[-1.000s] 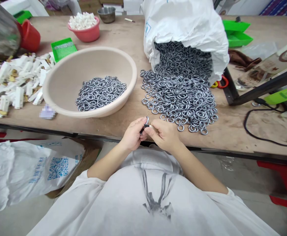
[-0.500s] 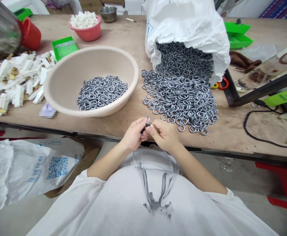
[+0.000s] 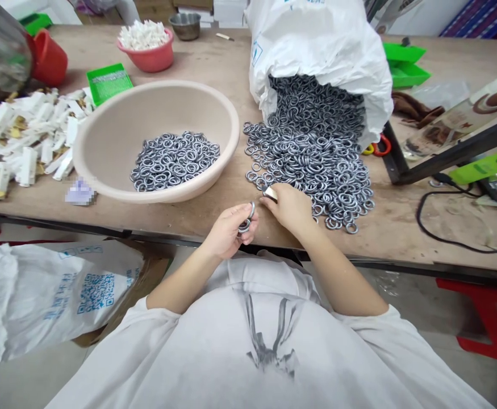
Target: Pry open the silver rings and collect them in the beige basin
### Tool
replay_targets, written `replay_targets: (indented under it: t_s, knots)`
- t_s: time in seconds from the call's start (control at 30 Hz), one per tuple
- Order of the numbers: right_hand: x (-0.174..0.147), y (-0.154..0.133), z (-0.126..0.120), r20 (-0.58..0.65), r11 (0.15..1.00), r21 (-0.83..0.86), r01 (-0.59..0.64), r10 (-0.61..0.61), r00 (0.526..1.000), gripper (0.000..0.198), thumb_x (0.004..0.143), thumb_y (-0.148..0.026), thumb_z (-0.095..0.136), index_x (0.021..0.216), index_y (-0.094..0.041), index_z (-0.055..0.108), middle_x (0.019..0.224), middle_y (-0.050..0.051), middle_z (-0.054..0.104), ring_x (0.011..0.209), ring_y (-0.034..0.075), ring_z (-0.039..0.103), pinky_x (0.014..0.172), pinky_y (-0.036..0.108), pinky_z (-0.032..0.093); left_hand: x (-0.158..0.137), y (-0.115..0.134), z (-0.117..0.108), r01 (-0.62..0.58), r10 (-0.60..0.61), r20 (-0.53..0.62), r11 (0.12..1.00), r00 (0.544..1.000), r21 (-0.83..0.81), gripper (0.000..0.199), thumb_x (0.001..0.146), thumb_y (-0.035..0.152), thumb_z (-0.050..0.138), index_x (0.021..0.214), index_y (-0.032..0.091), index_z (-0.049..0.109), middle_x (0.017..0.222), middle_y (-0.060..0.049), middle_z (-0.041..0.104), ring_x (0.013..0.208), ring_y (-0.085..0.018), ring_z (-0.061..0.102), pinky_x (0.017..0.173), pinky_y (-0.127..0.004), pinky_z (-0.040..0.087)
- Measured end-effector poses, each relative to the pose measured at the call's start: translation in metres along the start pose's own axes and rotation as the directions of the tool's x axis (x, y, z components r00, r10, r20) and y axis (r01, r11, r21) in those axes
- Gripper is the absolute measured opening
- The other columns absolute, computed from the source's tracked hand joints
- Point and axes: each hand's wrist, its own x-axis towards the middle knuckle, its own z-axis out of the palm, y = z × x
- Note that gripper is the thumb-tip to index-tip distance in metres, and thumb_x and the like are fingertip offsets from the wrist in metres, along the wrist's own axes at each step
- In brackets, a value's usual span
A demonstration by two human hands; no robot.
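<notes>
My left hand [image 3: 232, 230] is closed on a couple of shiny grey rings [image 3: 251, 210], held upright between thumb and fingers just over the table's front edge. To its right, my right hand [image 3: 289, 209] grips a small pale-handled tool with a dark tip [image 3: 269, 193]; its exact kind is unclear. That tip lies close to the near-left edge of a heap of grey rings [image 3: 316, 162] on the table, and whether it touches a ring I cannot tell. A large beige basin [image 3: 103, 122] at the left holds more such rings [image 3: 175, 159].
Behind the heap, a white sack [image 3: 316, 40] lies with its mouth open. White pieces with brass-coloured parts [image 3: 29, 136] cover the far left, near a green tray [image 3: 109, 84] and a red bowl [image 3: 148, 57]. A black metal frame [image 3: 401, 165] and cable [image 3: 421, 216] occupy the right.
My hands were together at a ring, the dark tool between them. Now they are apart: the right has moved up and right to the heap with the tool, while the left keeps its rings.
</notes>
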Motion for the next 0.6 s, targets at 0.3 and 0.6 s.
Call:
replay_targets:
  t_s: [0.3, 0.6]
  knots:
    - [0.002, -0.006, -0.002, 0.056, 0.977, 0.215, -0.004, -0.008, 0.998, 0.022, 0.097, -0.033, 0.052, 0.092, -0.016, 0.065, 0.093, 0.013, 0.071, 0.080, 0.024, 0.063, 0.068, 0.033, 0.039, 0.007, 0.008, -0.011, 0.029, -0.041, -0.086, 0.991, 0.995, -0.128, 0.024, 0.073, 0.034, 0.072, 0.086, 0.017, 0.061, 0.065, 0.004, 0.056, 0.048, -0.007, 0.050, 0.036, -0.015, 0.029]
    - [-0.037, -0.031, 0.000, 0.169, 0.139, 0.976, -0.165, -0.016, 0.985, 0.054, 0.076, -0.074, 0.066, 0.076, -0.023, 0.048, 0.061, -0.007, 0.040, 0.046, 0.008, 0.030, 0.042, 0.025, 0.022, 0.018, -0.016, 0.002, -0.187, 0.218, -0.161, 0.964, 0.963, 0.187, 0.048, 0.072, 0.060, 0.077, 0.081, 0.018, 0.054, 0.066, 0.005, 0.053, 0.045, -0.004, 0.045, 0.035, -0.015, 0.027]
